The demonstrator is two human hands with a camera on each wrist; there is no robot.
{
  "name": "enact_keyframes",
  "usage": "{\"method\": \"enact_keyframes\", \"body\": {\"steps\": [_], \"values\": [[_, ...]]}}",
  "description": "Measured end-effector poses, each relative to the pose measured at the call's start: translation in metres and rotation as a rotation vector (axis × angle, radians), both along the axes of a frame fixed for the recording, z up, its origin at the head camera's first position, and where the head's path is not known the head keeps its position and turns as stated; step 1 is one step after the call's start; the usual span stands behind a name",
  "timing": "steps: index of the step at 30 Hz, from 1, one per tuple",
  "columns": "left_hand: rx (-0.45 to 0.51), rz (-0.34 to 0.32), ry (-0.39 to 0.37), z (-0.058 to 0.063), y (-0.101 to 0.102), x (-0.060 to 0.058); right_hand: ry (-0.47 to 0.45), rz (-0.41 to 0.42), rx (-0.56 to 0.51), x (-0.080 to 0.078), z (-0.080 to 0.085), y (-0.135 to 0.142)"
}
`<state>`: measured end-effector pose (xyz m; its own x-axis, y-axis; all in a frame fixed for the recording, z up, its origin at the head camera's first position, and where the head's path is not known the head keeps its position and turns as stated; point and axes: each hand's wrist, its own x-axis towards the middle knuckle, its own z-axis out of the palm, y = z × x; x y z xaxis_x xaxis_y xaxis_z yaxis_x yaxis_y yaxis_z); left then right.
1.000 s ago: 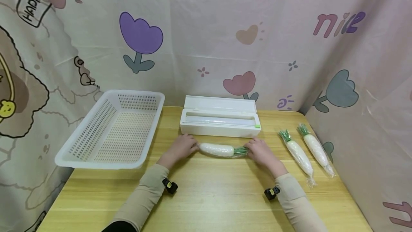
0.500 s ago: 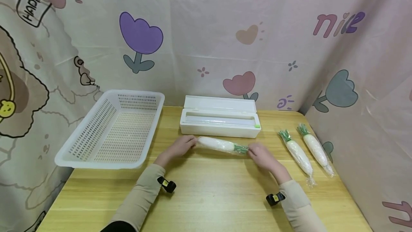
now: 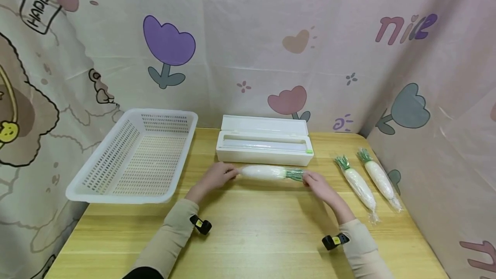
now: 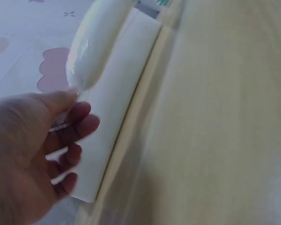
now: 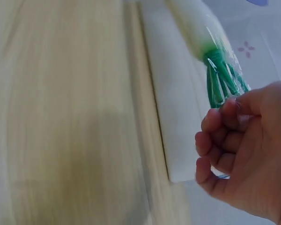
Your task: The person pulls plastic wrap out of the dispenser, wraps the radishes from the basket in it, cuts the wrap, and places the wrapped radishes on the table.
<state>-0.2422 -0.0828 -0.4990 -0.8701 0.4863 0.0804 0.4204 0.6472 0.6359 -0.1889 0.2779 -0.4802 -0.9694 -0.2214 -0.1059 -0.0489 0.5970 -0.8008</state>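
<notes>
A white radish (image 3: 263, 172) with green stems, wrapped in clear film, is stretched level between both hands, raised off the table. At its root end my left hand (image 3: 218, 176) pinches the twisted film; the left wrist view shows the thumb and forefinger meeting at the tip (image 4: 86, 61). On the other side my right hand (image 3: 319, 186) pinches the film at the stem end, and the green stems (image 5: 220, 77) show just beyond its fingertips in the right wrist view. Right behind the radish stands a white cling film box (image 3: 267, 156) with its lid raised.
A white perforated basket (image 3: 182, 158) stands at the left of the wooden table (image 3: 255, 236). Two more film-wrapped radishes, a nearer one (image 3: 360, 188) and a farther one (image 3: 381, 180), lie at the right. A printed curtain (image 3: 240, 46) hangs behind the table.
The radish has risen from the table, tilted, then come level and shifted slightly to the right at its stem end. My right hand has moved a little right, still pinching the film.
</notes>
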Motion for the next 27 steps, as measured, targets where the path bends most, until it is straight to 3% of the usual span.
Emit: {"method": "enact_keyframes", "body": {"steps": [2, 5, 8, 9, 11, 13, 15, 18, 22, 27], "values": [[0.002, -0.058, 0.174, -0.002, 0.000, 0.003, -0.124, -0.039, -0.147, -0.002, 0.001, 0.005], [0.020, -0.133, 0.529, -0.005, -0.001, 0.008, -0.319, -0.066, -0.353, -0.005, 0.001, 0.011], [0.031, -0.192, 0.831, -0.006, -0.001, 0.009, -0.439, -0.082, -0.463, -0.006, 0.000, 0.016], [0.029, -0.205, 0.902, -0.006, 0.000, 0.010, -0.461, -0.081, -0.479, -0.007, 0.000, 0.017], [0.018, -0.220, 0.965, -0.005, 0.000, 0.010, -0.478, -0.077, -0.487, -0.007, -0.001, 0.018], [0.008, -0.222, 0.955, -0.003, 0.001, 0.011, -0.467, -0.074, -0.466, -0.006, -0.002, 0.020], [0.002, -0.197, 0.888, -0.001, 0.002, 0.012, -0.424, -0.050, -0.409, -0.004, -0.002, 0.020], [-0.008, -0.113, 0.710, 0.002, 0.002, 0.013, -0.310, 0.030, -0.270, 0.001, -0.003, 0.016], [-0.036, 0.039, 0.449, 0.006, 0.004, 0.011, -0.100, 0.171, 0.017, 0.014, -0.003, 0.003], [-0.083, 0.166, 0.193, 0.009, 0.005, 0.004, 0.209, 0.232, 0.378, 0.037, -0.006, -0.022]]}}
